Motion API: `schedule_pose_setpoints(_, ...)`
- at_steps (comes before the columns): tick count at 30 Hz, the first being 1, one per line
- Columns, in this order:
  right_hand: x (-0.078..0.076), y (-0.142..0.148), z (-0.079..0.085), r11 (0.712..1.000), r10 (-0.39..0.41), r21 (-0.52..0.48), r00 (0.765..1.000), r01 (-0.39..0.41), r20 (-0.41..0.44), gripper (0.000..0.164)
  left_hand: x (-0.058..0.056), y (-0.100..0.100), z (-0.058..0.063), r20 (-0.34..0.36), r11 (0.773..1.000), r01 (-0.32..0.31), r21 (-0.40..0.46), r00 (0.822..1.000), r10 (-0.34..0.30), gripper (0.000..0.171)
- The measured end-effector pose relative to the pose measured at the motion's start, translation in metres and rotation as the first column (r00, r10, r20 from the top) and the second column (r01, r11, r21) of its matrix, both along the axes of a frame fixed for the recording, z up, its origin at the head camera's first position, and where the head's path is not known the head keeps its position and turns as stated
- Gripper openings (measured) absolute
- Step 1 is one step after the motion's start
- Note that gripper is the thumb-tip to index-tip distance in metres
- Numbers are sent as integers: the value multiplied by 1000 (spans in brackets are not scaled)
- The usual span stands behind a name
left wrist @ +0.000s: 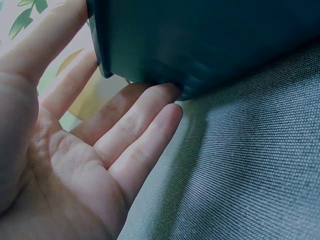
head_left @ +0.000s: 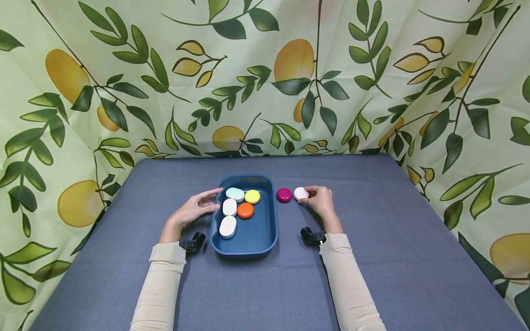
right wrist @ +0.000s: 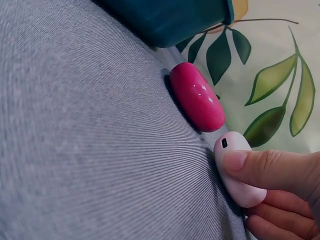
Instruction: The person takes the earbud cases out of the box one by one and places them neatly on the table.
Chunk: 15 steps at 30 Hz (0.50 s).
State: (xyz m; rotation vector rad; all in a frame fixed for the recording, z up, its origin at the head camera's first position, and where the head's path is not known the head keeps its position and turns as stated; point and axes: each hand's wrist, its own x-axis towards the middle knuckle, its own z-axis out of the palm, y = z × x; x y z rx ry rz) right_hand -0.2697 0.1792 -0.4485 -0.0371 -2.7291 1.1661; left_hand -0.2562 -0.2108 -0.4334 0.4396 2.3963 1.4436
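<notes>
My right hand (head_left: 320,201) pinches a white rounded case (right wrist: 239,175) with a small black slot in its side, close over the cloth. Just left of it lies a glossy magenta rounded case (right wrist: 197,96). At the other side, my left hand (head_left: 196,209) rests against the left wall of a blue tray (head_left: 275,225), its fingers (left wrist: 145,127) extended along the outside. Inside the tray are a pale blue case (head_left: 235,194), a yellow one (head_left: 252,197), an orange one (head_left: 245,211) and two white ones, the upper (head_left: 229,207) above the lower (head_left: 227,227).
A grey-blue cloth (head_left: 244,294) covers the table. Behind it and at both sides hangs a curtain (head_left: 248,82) printed with leaves and fruit. Each wrist wears a black camera mount, the left one (head_left: 192,242) beside the tray.
</notes>
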Motion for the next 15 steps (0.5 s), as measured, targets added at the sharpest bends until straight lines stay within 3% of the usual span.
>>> schedule_pose_setpoints(8,1,-2,-1,1000,-8,29,1000,8,9,44,0,1,2,59,999,-17,35,998,15,61)
schedule_pose_setpoints(15,0,-3,0,999,-12,34,999,11,32,46,0,0,0,66,999,-29,21,997,27,61)
